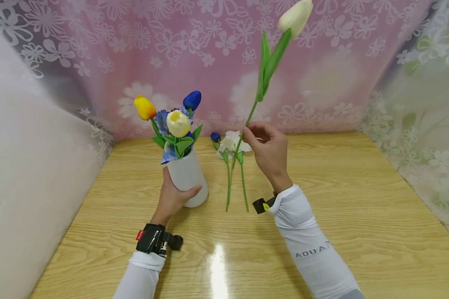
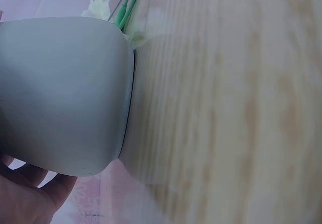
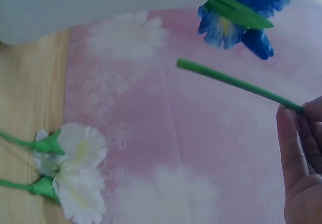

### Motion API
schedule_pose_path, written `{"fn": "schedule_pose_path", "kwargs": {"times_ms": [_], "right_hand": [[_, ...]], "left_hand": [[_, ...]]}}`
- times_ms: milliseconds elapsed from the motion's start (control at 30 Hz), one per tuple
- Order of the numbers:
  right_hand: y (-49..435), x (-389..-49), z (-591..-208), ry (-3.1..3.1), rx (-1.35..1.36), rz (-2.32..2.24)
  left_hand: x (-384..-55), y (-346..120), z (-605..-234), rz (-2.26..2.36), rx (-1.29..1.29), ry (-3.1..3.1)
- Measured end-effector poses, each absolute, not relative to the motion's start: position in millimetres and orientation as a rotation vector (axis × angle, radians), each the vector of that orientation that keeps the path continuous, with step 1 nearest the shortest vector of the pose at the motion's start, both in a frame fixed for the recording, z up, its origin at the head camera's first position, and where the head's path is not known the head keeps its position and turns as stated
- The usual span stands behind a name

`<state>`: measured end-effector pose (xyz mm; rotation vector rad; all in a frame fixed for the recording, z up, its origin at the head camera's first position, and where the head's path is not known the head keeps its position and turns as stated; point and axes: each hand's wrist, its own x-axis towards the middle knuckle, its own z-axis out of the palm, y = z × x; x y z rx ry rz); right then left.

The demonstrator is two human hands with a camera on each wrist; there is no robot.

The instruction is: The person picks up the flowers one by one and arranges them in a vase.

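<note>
White tulip (image 1: 273, 62) and vase (image 1: 188, 176), one each, in use before one pink flowered curtain (image 1: 209, 74) at the back. One wood surface (image 1: 333, 187) below. Two white sleeves (image 1: 318, 241), the right one lettered.

Vase: pale, plain, left of center, mouth leaning left in head view; can't tell if its base sits flat. Left grip (image 1: 173, 197) is wrapped round its lower body, thumb across the front.

White tulip, long stem, two leaves visible, is up in the air right of the vase. Right grip (image 1: 271, 153) pinches its stem (image 1: 251, 114) between thumb and fingers. Bloom and leaves are well above the grip; the rest of the stem runs down and left from it. In right wrist view the stem's cut end is apart from the vase.

In the vase: one yellow-orange tulip (image 1: 144, 108), one cream tulip (image 1: 178, 123), at least two blue tulips (image 1: 192, 100), plus blue ruffled flowers (image 1: 168, 153), overlapping, no exact count.

Loose on the surface, between vase and right grip: two white ruffled flowers (image 1: 230, 143) side by side, two stems toward the viewer, and one blue bud (image 1: 215, 137) just beside them, its stem hard to trace.

Two small black cameras (image 1: 177, 243), one per wrist.
</note>
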<state>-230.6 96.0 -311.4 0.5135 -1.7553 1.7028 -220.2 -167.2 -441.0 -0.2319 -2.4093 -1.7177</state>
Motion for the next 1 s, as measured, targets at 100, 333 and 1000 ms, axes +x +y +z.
{"fn": "schedule_pose_path", "kwargs": {"times_ms": [100,333,1000], "right_hand": [[87.6,-231.7,-302.1,-1.74,0.544,1.693],[64.5,-227.6,-287.6,-1.707,0.64,1.703],[26.2,-223.5,-267.1,-1.659,0.807,1.642]], "left_hand": [[-220.7,-167.1,-441.3,-1.718,-0.226,-2.411],[-220.4,-166.3,-442.5,-1.724,-0.248,-2.391],[-220.4,-167.9,-441.3,-1.72,-0.252,-2.392]]}}
